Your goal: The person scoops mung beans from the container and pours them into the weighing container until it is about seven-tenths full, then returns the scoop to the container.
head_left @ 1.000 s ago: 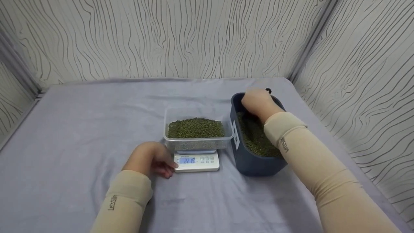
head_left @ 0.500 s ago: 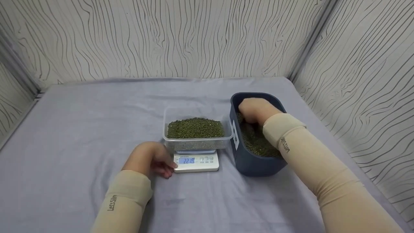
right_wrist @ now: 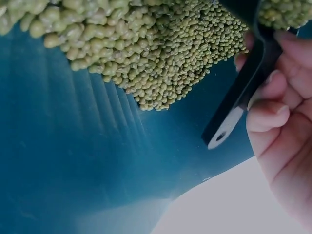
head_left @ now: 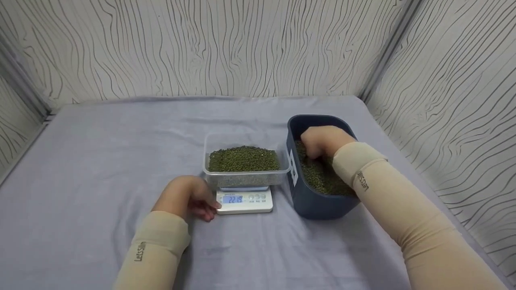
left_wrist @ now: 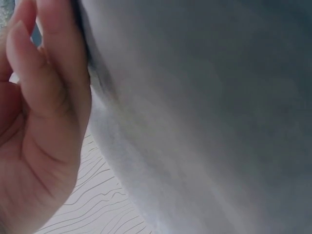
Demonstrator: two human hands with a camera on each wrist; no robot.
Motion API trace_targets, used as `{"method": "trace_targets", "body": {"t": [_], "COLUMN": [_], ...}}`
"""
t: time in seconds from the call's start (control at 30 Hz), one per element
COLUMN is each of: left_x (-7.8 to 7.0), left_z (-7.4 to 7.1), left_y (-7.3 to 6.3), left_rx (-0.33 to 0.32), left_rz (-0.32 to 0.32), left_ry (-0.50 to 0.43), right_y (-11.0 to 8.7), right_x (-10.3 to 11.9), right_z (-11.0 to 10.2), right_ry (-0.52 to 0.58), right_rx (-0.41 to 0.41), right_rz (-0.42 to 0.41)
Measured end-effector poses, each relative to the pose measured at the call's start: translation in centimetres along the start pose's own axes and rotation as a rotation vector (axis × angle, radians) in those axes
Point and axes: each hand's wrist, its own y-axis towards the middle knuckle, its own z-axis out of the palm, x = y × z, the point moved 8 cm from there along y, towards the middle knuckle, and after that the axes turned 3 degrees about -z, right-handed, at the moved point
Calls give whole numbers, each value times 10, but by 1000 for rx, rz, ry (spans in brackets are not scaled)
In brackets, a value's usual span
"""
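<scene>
Head view: my right hand (head_left: 320,141) pinches a black scoop (right_wrist: 243,92) down in the blue bin's (head_left: 318,201) beans (head_left: 322,177) to load it; left hand (head_left: 187,197) rests loosely curled beside the scale (head_left: 246,201), steadying

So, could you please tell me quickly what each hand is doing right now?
Left hand: holds nothing, loosely curled on the cloth beside the scale.
Right hand: grips a black scoop handle in the mung beans.

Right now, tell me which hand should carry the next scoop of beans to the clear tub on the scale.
Right. The right hand is down in the dark blue bin of green beans, gripping the black scoop handle. The left hand rests beside the scale, holding nothing.
</scene>
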Motion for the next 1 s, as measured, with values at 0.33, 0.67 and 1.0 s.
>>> {"method": "trace_targets", "body": {"t": [0.33,0.67,1.0], "left_x": [0,0,1], "left_z": [0,0,-1], "left_y": [1,1,0], "left_rx": [0,-2,-7], "left_rz": [6,-5,1], "left_ry": [-12,28,15], "right_y": [-12,-14,-19], "right_x": [-16,-26,-35], "right_z": [11,27,29], "right_ry": [173,381,614], "right_rx": [90,240,247], "right_rz": [45,42,70]}}
